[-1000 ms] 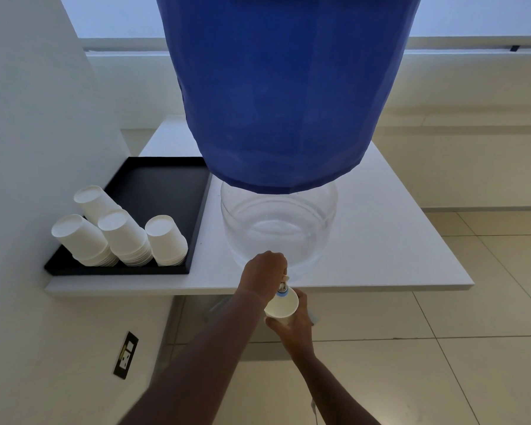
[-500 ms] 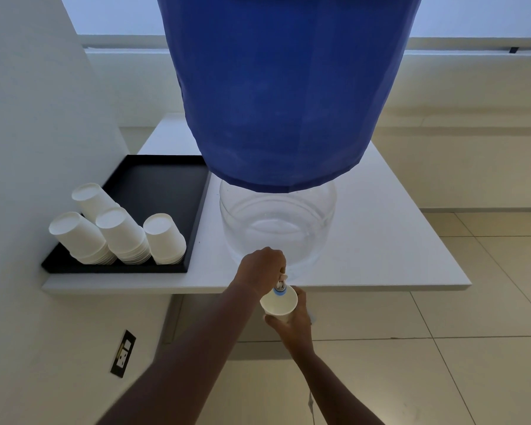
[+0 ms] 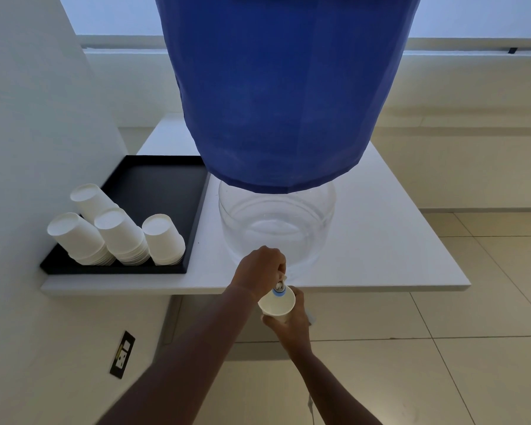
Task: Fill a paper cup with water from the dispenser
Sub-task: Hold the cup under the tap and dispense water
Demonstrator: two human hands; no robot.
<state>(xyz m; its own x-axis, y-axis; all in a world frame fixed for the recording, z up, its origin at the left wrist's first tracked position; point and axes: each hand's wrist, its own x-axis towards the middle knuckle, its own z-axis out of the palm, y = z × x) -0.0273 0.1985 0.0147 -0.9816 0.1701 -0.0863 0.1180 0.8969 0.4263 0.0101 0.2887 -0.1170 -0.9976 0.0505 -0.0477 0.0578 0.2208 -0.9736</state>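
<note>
A water dispenser with a clear base (image 3: 276,222) and a large bottle under a blue cloth cover (image 3: 285,87) stands on a white counter (image 3: 380,240). Its small tap (image 3: 279,288) with a blue ring sticks out over the counter's front edge. My left hand (image 3: 262,266) is closed on the tap from above. My right hand (image 3: 290,325) holds a white paper cup (image 3: 277,303) upright directly under the tap, just below the counter edge. I cannot tell whether water is flowing or how much is in the cup.
A black tray (image 3: 154,185) on the counter's left holds several stacks of upturned white paper cups (image 3: 120,231). A white wall runs along the left, with a socket (image 3: 122,354) low down. Tiled floor (image 3: 442,348) lies below and to the right.
Both hands stay at the tap with the cup beneath it. The view has shifted slightly; no clear movement of hands or cup.
</note>
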